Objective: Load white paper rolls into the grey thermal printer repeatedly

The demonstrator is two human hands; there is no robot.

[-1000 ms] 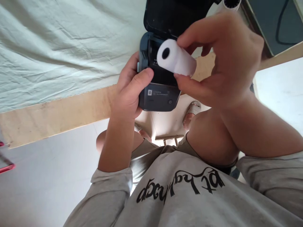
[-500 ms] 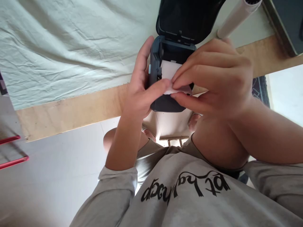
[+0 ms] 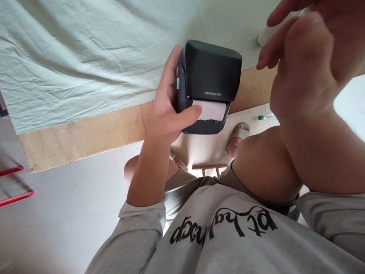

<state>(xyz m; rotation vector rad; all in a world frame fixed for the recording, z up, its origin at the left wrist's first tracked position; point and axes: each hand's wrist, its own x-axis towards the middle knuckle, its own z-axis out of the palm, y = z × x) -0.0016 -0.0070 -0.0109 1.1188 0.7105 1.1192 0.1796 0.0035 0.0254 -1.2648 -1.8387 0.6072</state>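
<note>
My left hand [image 3: 168, 110] grips a small dark label printer [image 3: 212, 76] at the table's near edge, thumb pressed on a white paper strip [image 3: 211, 110] that sticks out of the slot below its lid. The lid is down. My right hand [image 3: 305, 61] is raised to the right of the printer, fingers loosely spread, holding nothing. The paper roll itself is hidden inside the printer.
A wooden table edge [image 3: 85, 133] runs across, covered further back by a pale green cloth [image 3: 71, 57]. A white tube [image 3: 265, 38] lies behind my right hand. Below are my knees, sandalled feet, a stool bar and a light floor. A red frame [image 3: 14, 190] sits at far left.
The white paper roll went from my right hand into the printer, then the lid came down. My right hand lifted away to the right, and my left thumb now holds the paper end.
</note>
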